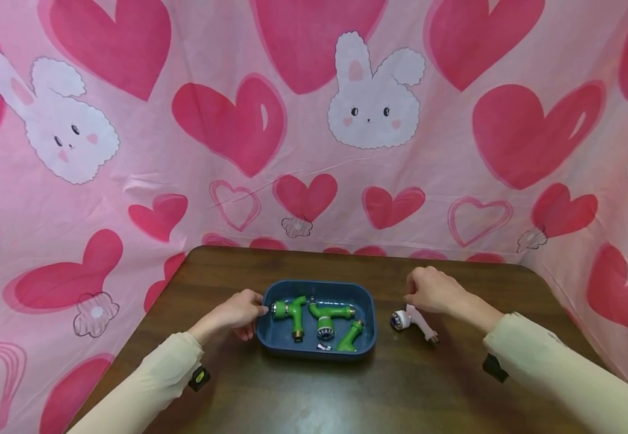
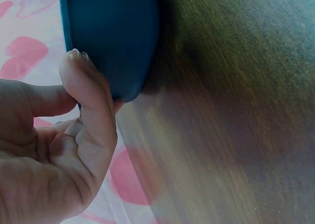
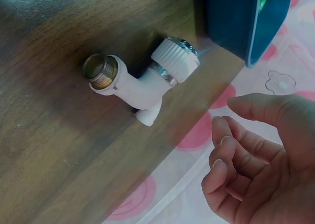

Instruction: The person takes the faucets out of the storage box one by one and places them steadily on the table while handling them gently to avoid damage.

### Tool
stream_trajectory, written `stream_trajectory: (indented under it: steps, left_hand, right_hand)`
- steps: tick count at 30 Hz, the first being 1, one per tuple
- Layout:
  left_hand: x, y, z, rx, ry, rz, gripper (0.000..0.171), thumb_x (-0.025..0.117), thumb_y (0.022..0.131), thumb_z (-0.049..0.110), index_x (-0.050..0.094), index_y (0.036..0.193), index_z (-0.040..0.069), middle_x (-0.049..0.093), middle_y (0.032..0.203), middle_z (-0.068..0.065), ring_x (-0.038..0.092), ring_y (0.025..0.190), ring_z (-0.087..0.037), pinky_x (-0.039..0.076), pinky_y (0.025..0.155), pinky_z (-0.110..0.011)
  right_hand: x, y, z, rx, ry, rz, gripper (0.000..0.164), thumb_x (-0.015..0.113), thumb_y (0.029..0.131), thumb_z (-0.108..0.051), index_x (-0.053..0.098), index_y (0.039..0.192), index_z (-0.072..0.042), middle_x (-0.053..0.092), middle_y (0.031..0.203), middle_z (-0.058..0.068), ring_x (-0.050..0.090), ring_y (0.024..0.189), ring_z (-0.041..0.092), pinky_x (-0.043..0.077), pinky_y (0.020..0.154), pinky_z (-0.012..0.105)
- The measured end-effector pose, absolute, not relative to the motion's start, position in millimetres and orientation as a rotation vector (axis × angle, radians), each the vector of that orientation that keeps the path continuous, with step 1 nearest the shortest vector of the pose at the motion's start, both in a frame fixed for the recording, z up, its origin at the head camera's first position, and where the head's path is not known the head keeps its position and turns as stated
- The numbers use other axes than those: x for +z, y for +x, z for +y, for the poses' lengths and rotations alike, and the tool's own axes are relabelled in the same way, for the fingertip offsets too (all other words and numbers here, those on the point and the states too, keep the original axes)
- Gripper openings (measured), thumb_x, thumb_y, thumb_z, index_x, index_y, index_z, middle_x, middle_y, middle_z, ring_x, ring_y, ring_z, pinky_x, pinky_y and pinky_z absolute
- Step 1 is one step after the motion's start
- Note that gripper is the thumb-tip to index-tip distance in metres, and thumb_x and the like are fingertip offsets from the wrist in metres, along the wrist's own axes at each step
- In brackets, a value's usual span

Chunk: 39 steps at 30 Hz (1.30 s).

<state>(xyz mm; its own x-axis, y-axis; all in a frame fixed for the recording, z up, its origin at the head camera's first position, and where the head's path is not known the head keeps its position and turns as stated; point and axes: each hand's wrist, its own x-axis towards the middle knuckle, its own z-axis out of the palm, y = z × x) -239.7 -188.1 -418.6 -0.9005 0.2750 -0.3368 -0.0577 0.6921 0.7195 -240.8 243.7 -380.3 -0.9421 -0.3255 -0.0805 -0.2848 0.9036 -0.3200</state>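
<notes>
A blue plastic basin (image 1: 318,357) stands on the table, and my left hand (image 1: 238,312) is at its left side. Seen from the left wrist, the thumb and fingers pinch the basin's wall (image 2: 108,32). Three green plastic taps lie in the basin: one at the left (image 1: 295,314), one in the middle (image 1: 337,311) and one at the right (image 1: 349,341). To the right of the basin a white plastic tap (image 3: 142,90) with a brass threaded end rests on the table. My right hand (image 1: 433,289) hovers beside this tap, its fingers loosely bent and holding nothing.
The brown wooden table (image 1: 227,392) has rounded far corners. Behind it and at both sides hangs a pink cloth (image 1: 314,157) printed with hearts and rabbits. A small shiny piece (image 1: 323,346) lies at the front inside the basin.
</notes>
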Motion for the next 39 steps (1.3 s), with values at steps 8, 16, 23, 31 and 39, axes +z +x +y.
stream_trajectory:
  steps: [8, 16, 23, 31, 39]
  left_hand:
    - [-419.7, -240.7, -187.8, 1.067, 0.166, 2.489, 0.019, 0.058, 0.108, 0.01, 0.068, 0.12, -0.001, 0.063, 0.061, -0.012, 0.058, 0.043, -0.014, 0.057, 0.044, -0.032]
    - [-418.3, -239.7, -186.2, 1.07, 0.172, 2.484, 0.019, 0.058, 0.108, 0.01, 0.068, 0.118, -0.003, 0.063, 0.061, -0.013, 0.058, 0.043, -0.014, 0.058, 0.045, -0.032]
    - [-417.8, -239.9, -186.9, 1.068, 0.167, 2.48, 0.019, 0.058, 0.109, 0.011, 0.068, 0.118, -0.002, 0.064, 0.061, -0.012, 0.058, 0.044, -0.014, 0.058, 0.045, -0.032]
    - [-417.8, -239.3, -188.4, 1.067, 0.175, 2.474, 0.02, 0.057, 0.109, 0.01, 0.067, 0.119, -0.003, 0.064, 0.062, -0.012, 0.058, 0.044, -0.014, 0.058, 0.045, -0.031]
    - [-418.1, -239.7, -187.8, 1.07, 0.169, 2.481, 0.018, 0.058, 0.108, 0.01, 0.068, 0.118, -0.002, 0.064, 0.062, -0.013, 0.059, 0.044, -0.014, 0.058, 0.045, -0.032]
  right_hand:
    - [-377.0, -242.1, 236.8, -0.471, -0.473, 2.934, 0.019, 0.079, 0.092, -0.018, 0.068, 0.076, -0.015, 0.058, 0.066, -0.003, 0.053, 0.059, 0.016, 0.044, 0.051, 0.032]
    - [-372.7, -244.8, 231.3, -0.49, -0.455, 2.921, 0.017, 0.078, 0.092, -0.019, 0.07, 0.078, -0.013, 0.059, 0.065, -0.002, 0.054, 0.058, 0.016, 0.044, 0.05, 0.031]
    - [-368.2, -246.6, 224.3, -0.487, -0.48, 2.924, 0.017, 0.079, 0.092, -0.02, 0.07, 0.079, -0.014, 0.06, 0.067, -0.003, 0.056, 0.059, 0.015, 0.046, 0.05, 0.031]
    - [-365.6, -249.1, 217.9, -0.468, -0.508, 2.934, 0.018, 0.08, 0.091, -0.021, 0.07, 0.078, -0.015, 0.06, 0.067, -0.003, 0.056, 0.058, 0.015, 0.047, 0.05, 0.031]
    - [-363.1, -251.7, 213.6, -0.473, -0.534, 2.939, 0.021, 0.08, 0.091, -0.022, 0.068, 0.075, -0.017, 0.058, 0.067, -0.002, 0.055, 0.057, 0.016, 0.045, 0.049, 0.032]
